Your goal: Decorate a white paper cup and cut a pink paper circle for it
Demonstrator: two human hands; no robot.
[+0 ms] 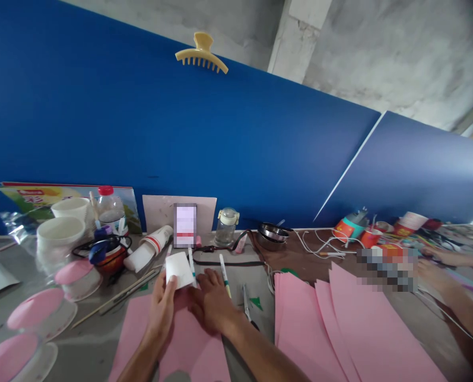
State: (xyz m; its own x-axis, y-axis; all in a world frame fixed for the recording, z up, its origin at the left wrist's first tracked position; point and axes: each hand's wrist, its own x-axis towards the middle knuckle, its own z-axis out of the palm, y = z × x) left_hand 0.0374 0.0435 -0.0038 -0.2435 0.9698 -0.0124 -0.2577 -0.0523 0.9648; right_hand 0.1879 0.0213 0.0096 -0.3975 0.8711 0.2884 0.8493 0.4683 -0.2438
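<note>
My left hand [163, 302] is closed around the lower left of a small white paper piece [180, 269], with the thumb on its front face. The piece looks slightly curved and stands tilted above a pink paper sheet [181, 339]. My right hand [215, 302] lies on the pink sheet just right of the white piece, back up, fingers stretched forward with nothing visible in them. A white marker [192, 265] lies beyond, between the two hands. Another marker [225, 276] is beside the right fingers. Scissors [247, 307] lie right of my right hand.
Pink sheets [316, 329] are stacked at right. Pink-topped cups [35, 313] and white paper cups [59, 233] stand left. A phone [185, 225] leans at the back beside a glass jar [227, 225]. Sticks [117, 297] lie left. Another person's hand [431, 273] is far right.
</note>
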